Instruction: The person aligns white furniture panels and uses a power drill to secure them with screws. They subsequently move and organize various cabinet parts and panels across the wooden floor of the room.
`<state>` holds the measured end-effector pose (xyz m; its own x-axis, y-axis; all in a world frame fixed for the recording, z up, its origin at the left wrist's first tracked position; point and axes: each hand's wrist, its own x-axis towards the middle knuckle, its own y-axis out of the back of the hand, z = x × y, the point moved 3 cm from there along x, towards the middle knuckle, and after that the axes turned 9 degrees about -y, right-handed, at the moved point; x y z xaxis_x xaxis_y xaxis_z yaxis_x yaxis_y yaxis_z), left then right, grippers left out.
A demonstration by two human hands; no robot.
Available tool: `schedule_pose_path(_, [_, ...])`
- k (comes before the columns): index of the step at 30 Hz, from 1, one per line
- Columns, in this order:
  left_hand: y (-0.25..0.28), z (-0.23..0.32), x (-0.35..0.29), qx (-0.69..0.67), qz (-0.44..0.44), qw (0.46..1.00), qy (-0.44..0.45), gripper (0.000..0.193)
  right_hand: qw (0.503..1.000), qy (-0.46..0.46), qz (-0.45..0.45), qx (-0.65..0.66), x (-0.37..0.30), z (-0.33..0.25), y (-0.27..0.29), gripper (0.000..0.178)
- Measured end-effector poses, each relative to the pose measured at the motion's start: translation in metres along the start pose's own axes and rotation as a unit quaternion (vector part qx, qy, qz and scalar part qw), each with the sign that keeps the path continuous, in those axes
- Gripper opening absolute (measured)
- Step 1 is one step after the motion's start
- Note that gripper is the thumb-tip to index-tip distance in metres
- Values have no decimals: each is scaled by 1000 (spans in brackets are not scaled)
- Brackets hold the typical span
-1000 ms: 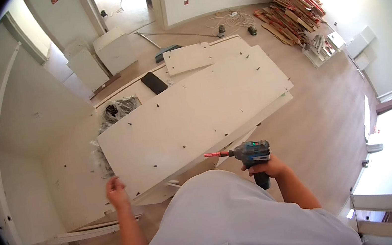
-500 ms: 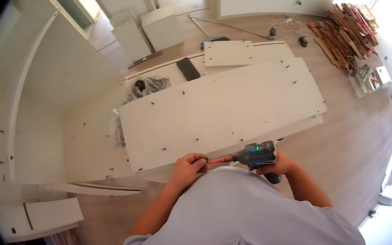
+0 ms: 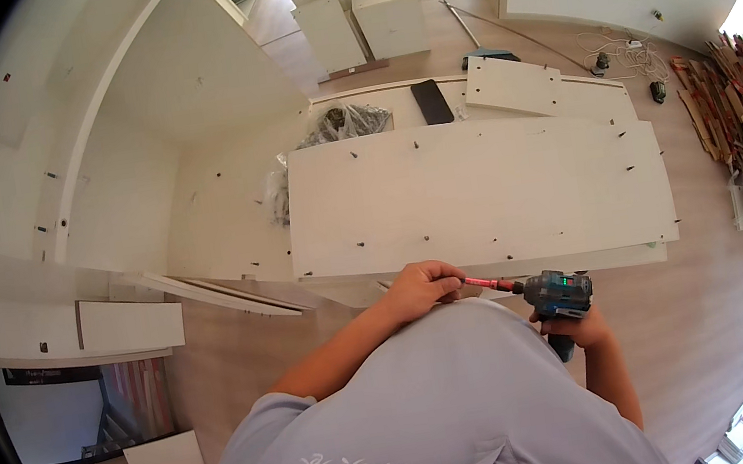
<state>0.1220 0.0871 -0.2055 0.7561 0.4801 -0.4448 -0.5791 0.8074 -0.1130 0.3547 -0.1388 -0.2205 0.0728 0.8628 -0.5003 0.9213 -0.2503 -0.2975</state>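
My right hand (image 3: 584,325) is wrapped round the grip of a dark blue-grey cordless impact driver (image 3: 559,294), held level just in front of my shirt. Its long red screwdriver bit (image 3: 491,283) points left. At the tip of the bit, my left hand (image 3: 422,287) is closed in a pinch; whether a screw is also between the fingers cannot be made out. Beyond both hands lies a large white panel (image 3: 479,184), with small dark fittings standing up along its edges. It rests on top of other white boards.
A black phone-like slab (image 3: 432,102), a smaller white board (image 3: 513,89) and a plastic bag of hardware (image 3: 347,123) lie past the panel. A tall white cabinet side (image 3: 207,75) rises at left. A broom (image 3: 487,55), cables (image 3: 636,52) and wood scraps (image 3: 732,96) are farther off.
My view has swung to the left, so the panel and the room appear shifted right. Both hands keep their hold on the driver and its bit, which now slants down slightly toward the driver.
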Motion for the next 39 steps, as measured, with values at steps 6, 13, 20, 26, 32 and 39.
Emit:
schedule_pose_path(6, [-10, 3, 9, 71, -82, 994, -22, 27, 1000, -26, -3, -15, 7, 3, 2, 47])
schedule_pose_path(13, [-10, 6, 27, 284, -54, 953, -89, 65, 992, 23, 128, -8, 27, 5, 4, 38])
schedule_pose_path(20, [112, -47, 26, 550, 192, 789, -192, 71, 914, 10, 399, 76, 10, 25, 123, 35])
schedule_pose_path(26, [226, -91, -24, 546, 256, 798, 7, 72, 832, -36, 553, 31, -77, 15, 237, 30])
schedule_pose_path(32, [208, -90, -34, 566, 207, 797, 43, 75, 787, -102, 608, -6, -117, -2, 289, 28])
schedule_pose_path(39, [211, -93, -41, 570, 198, 797, 32, 77, 806, -197, 541, -138, -115, -52, 322, 27])
